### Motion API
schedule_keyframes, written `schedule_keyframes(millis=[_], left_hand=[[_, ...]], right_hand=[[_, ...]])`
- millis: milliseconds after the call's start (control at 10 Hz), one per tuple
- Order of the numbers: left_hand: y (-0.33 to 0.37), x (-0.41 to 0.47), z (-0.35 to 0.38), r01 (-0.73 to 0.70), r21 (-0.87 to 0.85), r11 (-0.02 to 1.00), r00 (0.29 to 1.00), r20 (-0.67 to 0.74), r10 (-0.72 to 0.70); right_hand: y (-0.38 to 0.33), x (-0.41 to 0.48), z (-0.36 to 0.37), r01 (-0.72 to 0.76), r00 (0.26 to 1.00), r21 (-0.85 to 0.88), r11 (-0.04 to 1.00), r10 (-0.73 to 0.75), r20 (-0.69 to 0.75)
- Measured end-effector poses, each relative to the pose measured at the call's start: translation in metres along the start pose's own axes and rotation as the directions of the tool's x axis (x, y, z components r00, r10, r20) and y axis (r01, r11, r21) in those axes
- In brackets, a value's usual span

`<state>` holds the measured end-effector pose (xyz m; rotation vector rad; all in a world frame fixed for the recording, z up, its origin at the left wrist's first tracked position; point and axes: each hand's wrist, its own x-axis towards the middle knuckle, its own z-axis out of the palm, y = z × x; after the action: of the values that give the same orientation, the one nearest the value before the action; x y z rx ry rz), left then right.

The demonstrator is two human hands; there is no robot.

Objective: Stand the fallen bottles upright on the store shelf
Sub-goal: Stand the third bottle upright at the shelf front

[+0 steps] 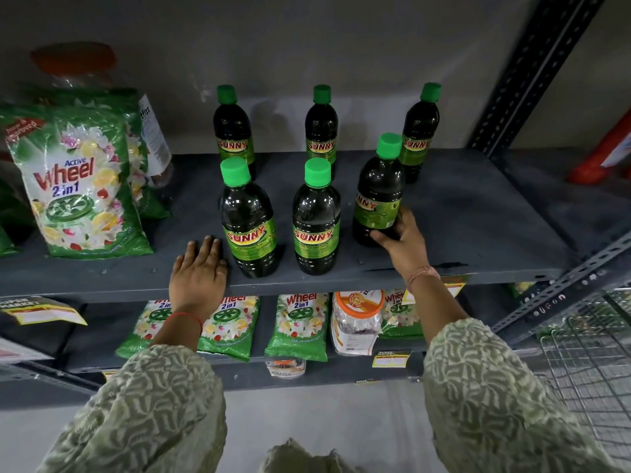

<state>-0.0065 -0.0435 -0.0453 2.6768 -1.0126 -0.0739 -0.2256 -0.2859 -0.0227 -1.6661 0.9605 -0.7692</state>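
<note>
Six dark plastic bottles with bright green caps stand on the grey metal shelf (461, 213), three along the far side and three nearer the front edge. None lies on its side. The right hand (404, 242) grasps the near right bottle (377, 196) low on its body, thumb across the front and fingers round the right side; this bottle leans slightly to the right and sits a little farther back than its two near neighbours. The left hand (199, 268) rests flat and empty on the shelf edge, just beside the near left bottle (247, 220). The step in hand looks like the last setting-down. The next move calls for settling the base flat and loosening the grip gently, without nudging the far right bottle (420, 131) close behind. A green-and-white detergent pouch (82, 189) stands at far left.
</note>
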Motion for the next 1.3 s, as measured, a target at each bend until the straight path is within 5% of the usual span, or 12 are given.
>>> schedule_keyframes(millis=[100, 200, 300, 600, 800, 1300], left_hand=[[0.0, 0.0, 0.0, 0.001, -0.008, 1.0, 1.0, -0.002, -0.001], [0.0, -0.001, 0.002, -0.009, -0.013, 1.0, 1.0, -0.01, 0.009], [-0.001, -0.001, 0.001, -0.003, -0.014, 1.0, 1.0, -0.005, 0.003], [0.001, 0.0, -0.002, -0.005, -0.008, 1.0, 1.0, 0.018, 0.005], [0.0, 0.0, -0.001, -0.008, -0.002, 1.0, 1.0, 0.021, 0.008], [0.0, -0.001, -0.003, -0.025, 0.007, 1.0, 1.0, 0.004, 0.025]], right_hand=[[-0.002, 0.007, -0.001, 0.025, 0.997, -0.059, 0.998, -0.021, 0.068], [-0.008, 0.011, 0.007, 0.053, 0.998, -0.148, 0.988, -0.057, -0.022], [-0.011, 0.009, 0.015, 0.03, 0.995, -0.041, 0.999, -0.034, -0.095], [0.0, 0.011, -0.007, -0.026, 0.983, -0.022, 0.999, 0.03, 0.179], [-0.008, 0.008, 0.011, 0.045, 0.998, -0.092, 0.995, -0.049, -0.04], [0.0, -0.027, 0.012, 0.108, 0.989, -0.225, 0.968, -0.128, -0.075]])
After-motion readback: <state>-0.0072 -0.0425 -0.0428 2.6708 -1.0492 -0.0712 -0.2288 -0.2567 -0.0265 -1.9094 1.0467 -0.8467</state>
